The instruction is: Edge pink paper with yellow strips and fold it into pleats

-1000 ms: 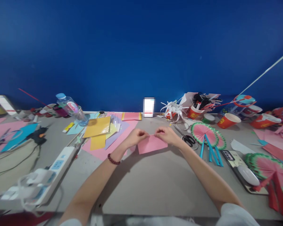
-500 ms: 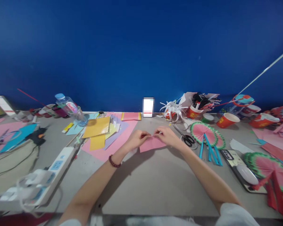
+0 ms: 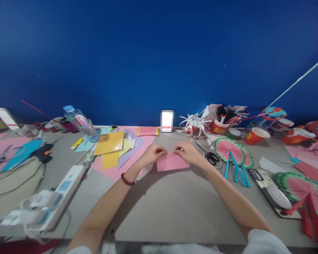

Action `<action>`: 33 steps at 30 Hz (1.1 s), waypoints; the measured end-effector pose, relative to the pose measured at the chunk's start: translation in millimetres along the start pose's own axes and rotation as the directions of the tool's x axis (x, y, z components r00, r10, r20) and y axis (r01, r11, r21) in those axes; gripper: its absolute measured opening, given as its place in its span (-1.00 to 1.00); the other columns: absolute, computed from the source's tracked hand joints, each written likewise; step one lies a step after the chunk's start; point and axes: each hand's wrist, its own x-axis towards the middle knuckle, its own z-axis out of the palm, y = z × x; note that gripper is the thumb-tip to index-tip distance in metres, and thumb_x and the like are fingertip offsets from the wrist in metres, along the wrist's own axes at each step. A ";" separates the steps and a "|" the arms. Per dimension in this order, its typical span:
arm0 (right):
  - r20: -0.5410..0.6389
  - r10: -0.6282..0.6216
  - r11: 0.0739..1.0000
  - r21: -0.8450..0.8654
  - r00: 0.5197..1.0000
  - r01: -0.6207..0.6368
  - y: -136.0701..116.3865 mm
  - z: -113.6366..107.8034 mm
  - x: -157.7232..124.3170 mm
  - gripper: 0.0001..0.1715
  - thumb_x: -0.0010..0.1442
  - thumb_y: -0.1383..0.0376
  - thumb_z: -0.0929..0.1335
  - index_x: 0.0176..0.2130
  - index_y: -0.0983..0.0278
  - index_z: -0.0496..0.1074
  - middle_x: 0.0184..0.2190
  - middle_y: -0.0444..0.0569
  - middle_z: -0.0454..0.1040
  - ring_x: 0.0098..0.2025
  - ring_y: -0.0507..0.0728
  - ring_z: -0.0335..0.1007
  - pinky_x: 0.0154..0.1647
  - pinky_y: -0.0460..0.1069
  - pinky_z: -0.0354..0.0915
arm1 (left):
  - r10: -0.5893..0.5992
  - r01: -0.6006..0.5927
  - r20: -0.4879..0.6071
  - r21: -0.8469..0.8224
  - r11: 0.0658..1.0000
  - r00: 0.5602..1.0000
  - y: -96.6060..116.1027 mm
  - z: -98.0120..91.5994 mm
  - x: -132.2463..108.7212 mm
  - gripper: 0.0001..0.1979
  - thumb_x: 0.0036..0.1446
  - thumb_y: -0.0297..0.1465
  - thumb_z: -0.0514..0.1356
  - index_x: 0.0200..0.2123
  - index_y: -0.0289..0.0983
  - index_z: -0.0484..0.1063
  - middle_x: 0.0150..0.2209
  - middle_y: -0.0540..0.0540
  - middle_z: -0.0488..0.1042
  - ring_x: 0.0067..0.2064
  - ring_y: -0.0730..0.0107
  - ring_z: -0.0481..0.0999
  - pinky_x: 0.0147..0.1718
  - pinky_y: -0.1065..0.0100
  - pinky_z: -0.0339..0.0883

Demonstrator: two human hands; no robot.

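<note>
A small pink sheet of paper (image 3: 172, 162) is held up by its far edge between my two hands over the grey table (image 3: 169, 208). My left hand (image 3: 153, 155), with a beaded bracelet (image 3: 127, 179) at the wrist, pinches the paper's upper left corner. Thumb and fingers of my right hand (image 3: 187, 152) close on the upper right part. The lower edge of the paper hangs toward me, roughly straight. Black scissors (image 3: 211, 158) lie just right of my right hand. Larger pink and purple sheets (image 3: 132, 152) lie left of my left hand.
A yellow pack (image 3: 110, 142) and a tilted bottle (image 3: 81, 123) stand to the left, near a power strip (image 3: 66, 187). Watermelon-patterned paper fans (image 3: 229, 150), a phone with a white mouse (image 3: 278, 197) and red cups (image 3: 257, 135) are on the right. A lit screen (image 3: 166, 121) stands against the blue wall.
My hands have moved slightly apart along the paper's far edge, and more of the pink sheet shows between them. Both still pinch it.
</note>
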 end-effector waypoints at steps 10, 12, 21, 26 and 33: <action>0.054 0.008 0.995 0.095 0.998 -0.013 -11.0 -2.2 -4.7 -0.87 0.11 0.28 0.34 -0.41 0.21 0.50 -0.35 -0.08 0.54 -0.25 0.11 0.40 -0.22 -0.04 0.20 | 0.031 -0.026 -0.017 0.230 0.973 0.999 17.1 6.4 -7.0 -0.72 0.15 -0.29 0.09 -0.31 -0.27 0.57 -0.35 -0.08 0.59 -0.34 0.34 0.50 -0.34 0.42 0.27; 0.046 -0.002 0.998 0.059 0.999 0.000 -11.7 0.3 -4.3 -0.86 0.12 0.32 0.33 -0.43 0.23 0.48 -0.38 -0.07 0.53 -0.28 0.10 0.39 -0.25 -0.05 0.18 | 0.026 -0.023 -0.011 0.203 0.979 1.000 18.7 6.7 -8.1 -0.71 0.16 -0.26 0.09 -0.30 -0.27 0.57 -0.33 -0.09 0.59 -0.33 0.33 0.50 -0.35 0.42 0.27; 0.007 0.025 0.999 0.032 1.000 -0.026 -8.8 2.7 -3.7 -0.85 0.14 0.36 0.30 -0.43 0.27 0.45 -0.41 -0.07 0.47 -0.35 0.07 0.33 -0.32 -0.07 0.15 | -0.015 0.027 0.088 -0.135 0.991 0.996 7.2 -9.0 -1.2 -0.66 0.03 -0.16 0.23 -0.30 -0.33 0.56 -0.34 -0.14 0.57 -0.33 0.35 0.48 -0.37 0.41 0.30; 0.024 0.051 0.997 0.050 0.998 -0.052 -10.0 3.5 -4.1 -0.86 0.13 0.35 0.31 -0.44 0.25 0.44 -0.41 -0.08 0.48 -0.34 0.06 0.33 -0.32 -0.07 0.15 | -0.043 0.058 0.081 -0.192 0.980 0.996 4.9 -11.4 -0.2 -0.67 -0.04 -0.16 0.29 -0.38 -0.34 0.57 -0.38 -0.13 0.57 -0.36 0.37 0.46 -0.39 0.42 0.28; 0.058 0.052 0.997 0.057 0.997 -0.055 -7.5 4.7 -4.1 -0.85 0.14 0.31 0.30 -0.40 0.26 0.46 -0.37 -0.06 0.50 -0.30 0.08 0.36 -0.29 -0.06 0.16 | -0.047 0.048 0.010 -0.111 0.993 0.999 2.6 -5.3 -0.2 -0.73 0.00 -0.24 0.23 -0.41 -0.35 0.56 -0.45 -0.09 0.55 -0.42 0.40 0.43 -0.44 0.43 0.26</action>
